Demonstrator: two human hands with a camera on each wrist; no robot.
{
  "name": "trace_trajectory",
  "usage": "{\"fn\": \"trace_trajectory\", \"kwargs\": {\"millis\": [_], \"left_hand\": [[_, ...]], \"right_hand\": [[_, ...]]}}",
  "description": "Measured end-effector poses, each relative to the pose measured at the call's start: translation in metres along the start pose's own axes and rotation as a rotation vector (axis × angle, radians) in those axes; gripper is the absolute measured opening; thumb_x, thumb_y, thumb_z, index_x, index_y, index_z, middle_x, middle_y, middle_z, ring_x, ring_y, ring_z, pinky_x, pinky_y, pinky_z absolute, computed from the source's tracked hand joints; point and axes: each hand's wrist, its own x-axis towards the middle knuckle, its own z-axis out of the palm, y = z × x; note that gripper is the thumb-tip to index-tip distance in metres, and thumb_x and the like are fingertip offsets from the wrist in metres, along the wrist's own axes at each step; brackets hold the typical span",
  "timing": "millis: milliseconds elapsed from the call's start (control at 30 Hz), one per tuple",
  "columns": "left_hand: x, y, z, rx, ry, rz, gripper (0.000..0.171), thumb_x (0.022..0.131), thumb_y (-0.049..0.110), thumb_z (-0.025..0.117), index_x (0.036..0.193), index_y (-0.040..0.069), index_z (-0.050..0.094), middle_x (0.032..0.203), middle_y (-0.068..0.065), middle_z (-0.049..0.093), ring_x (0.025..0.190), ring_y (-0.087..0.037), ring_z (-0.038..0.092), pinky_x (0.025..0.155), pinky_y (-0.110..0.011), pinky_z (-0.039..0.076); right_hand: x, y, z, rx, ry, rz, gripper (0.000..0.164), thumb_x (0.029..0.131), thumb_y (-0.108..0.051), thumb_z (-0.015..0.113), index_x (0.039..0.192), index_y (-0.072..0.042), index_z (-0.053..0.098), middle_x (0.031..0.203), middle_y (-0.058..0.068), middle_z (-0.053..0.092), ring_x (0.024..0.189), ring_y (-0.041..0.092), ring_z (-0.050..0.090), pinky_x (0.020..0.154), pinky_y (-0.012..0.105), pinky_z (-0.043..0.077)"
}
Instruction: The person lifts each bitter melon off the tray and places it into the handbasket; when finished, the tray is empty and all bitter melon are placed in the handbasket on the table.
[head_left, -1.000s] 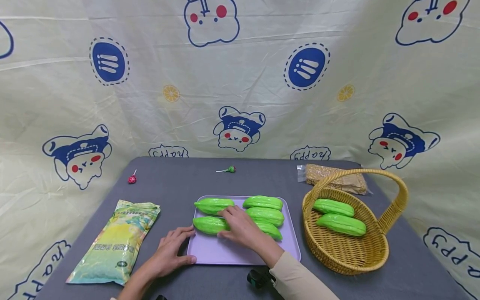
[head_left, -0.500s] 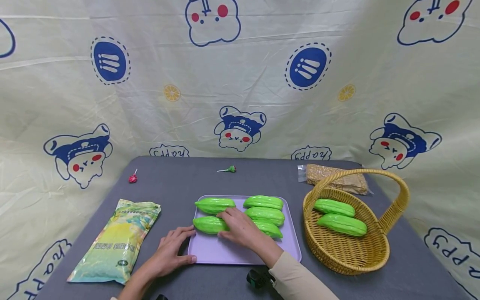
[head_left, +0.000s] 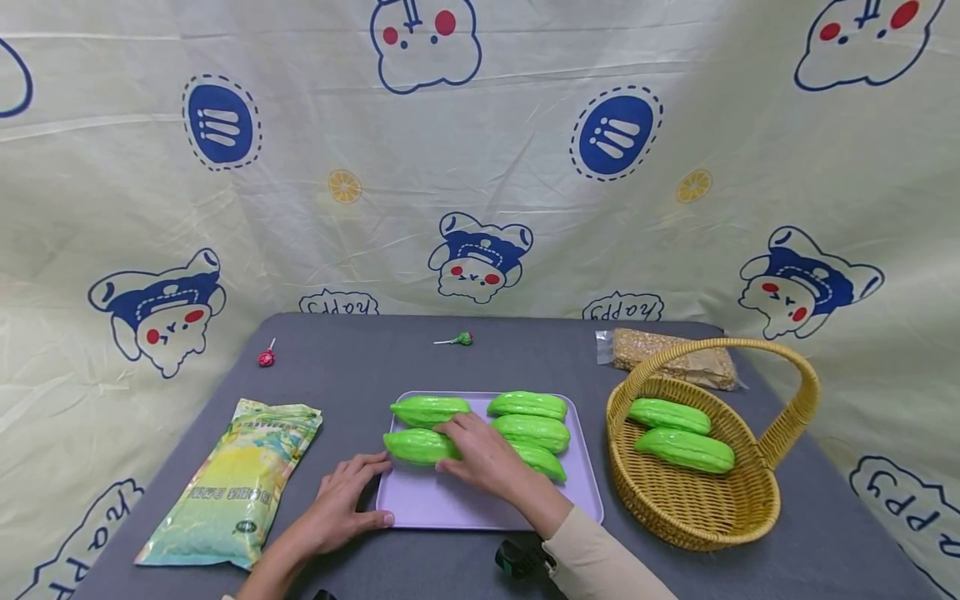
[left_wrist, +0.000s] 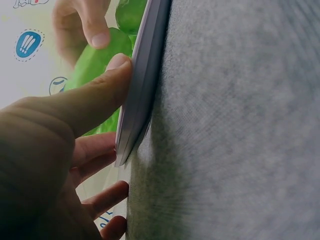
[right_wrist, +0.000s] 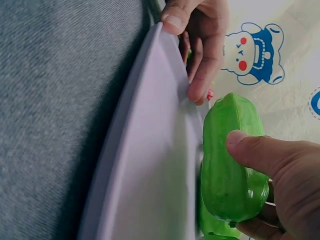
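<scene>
In the head view, my right hand grips a ridged, glossy green gourd at the front left of a lilac tray. The right wrist view has my thumb on the near face of this gourd, with fingers behind it. My left hand rests at the tray's front left corner. Its thumb and fingertips touch the rim, and the fingers are extended. Another gourd lies behind the gripped one. Three more are stacked along the tray's right side, the front one partly behind my right hand.
Right of the tray stands a wicker basket holding two gourds, its handle arching high. A bag of grain lies behind it. A yellow-green packet lies at left. Red and green lollipops lie farther back.
The gourd in my right hand has shifted slightly left and up in the head view. The left hand and the tray have stayed where they were.
</scene>
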Motion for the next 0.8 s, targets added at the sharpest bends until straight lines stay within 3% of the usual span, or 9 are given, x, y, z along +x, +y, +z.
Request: {"fn": "trace_trajectory", "kwargs": {"millis": [800], "left_hand": [[0.001,0.002,-0.003,-0.013,-0.036,-0.031,0.068,0.073,0.042,0.077,0.129,0.01,0.055,0.139,-0.007,0.048,0.121,-0.028,0.042,0.088,-0.042,0.03]], "right_hand": [[-0.035,0.007,-0.048,0.059,0.16,-0.005,0.05,0.075,-0.031,0.077,0.119,-0.013,0.061,0.11,0.001,0.064,0.105,0.018,0.059,0.087,0.036,0.048]]}}
